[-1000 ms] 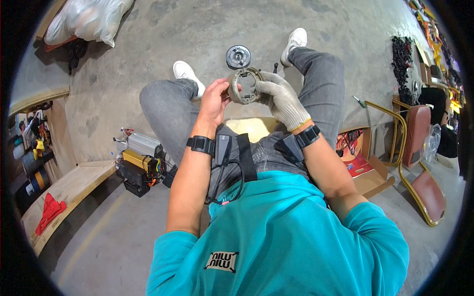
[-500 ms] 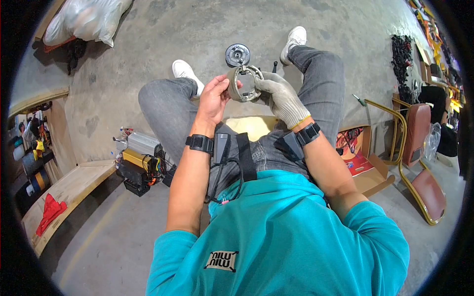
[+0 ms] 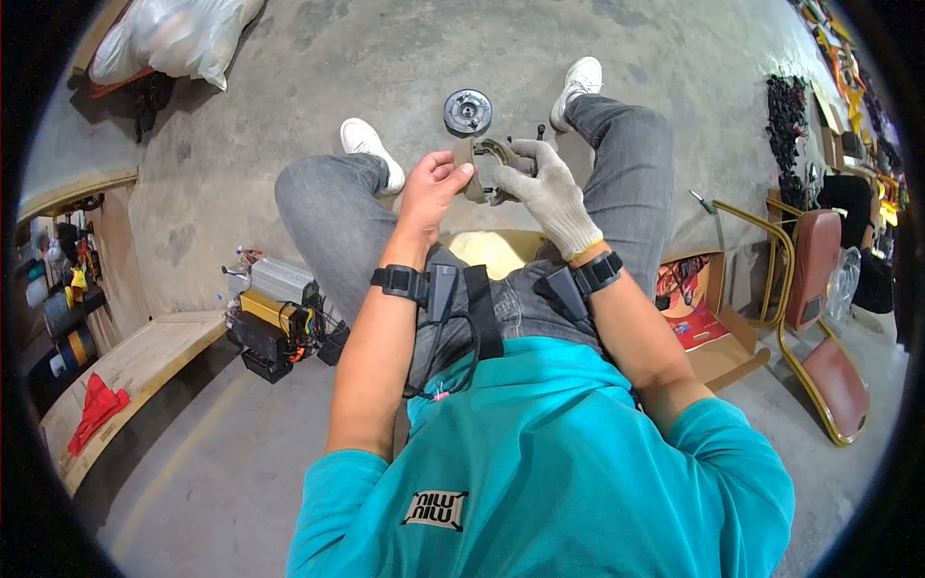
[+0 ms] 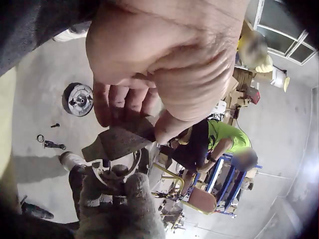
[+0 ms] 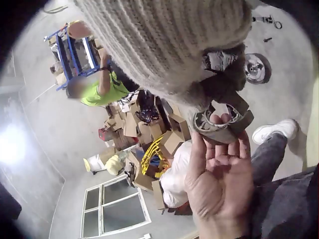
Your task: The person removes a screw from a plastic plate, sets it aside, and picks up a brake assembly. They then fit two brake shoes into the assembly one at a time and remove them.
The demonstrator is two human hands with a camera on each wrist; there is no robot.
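Note:
Both hands hold a ring-shaped pair of brake shoes (image 3: 466, 152) above the lap. My bare left hand (image 3: 429, 193) grips their left side, thumb on the outer face. The left wrist view shows the curved lining (image 4: 124, 139) between that thumb and the fingers. My right hand (image 3: 551, 197), in a grey knitted glove, pinches the right side with thumb and fingers. In the right wrist view, left fingertips show through the opening of the ring (image 5: 222, 132). A round metal hub (image 3: 468, 113) lies on the floor just beyond the hands.
A small lever part (image 4: 54, 145) and a bolt (image 4: 55, 125) lie on the floor. Left are a metal unit with wires (image 3: 279, 308) and a wooden bench (image 3: 159, 371) bearing a red cloth. Right are an open cardboard box (image 3: 737, 332) and a gold-framed chair (image 3: 790, 337). Another person (image 4: 232, 137) is farther off.
The brake shoes have turned from showing their open ring to nearly edge-on. The left hand has shifted slightly right around them, and both hands keep their grip.

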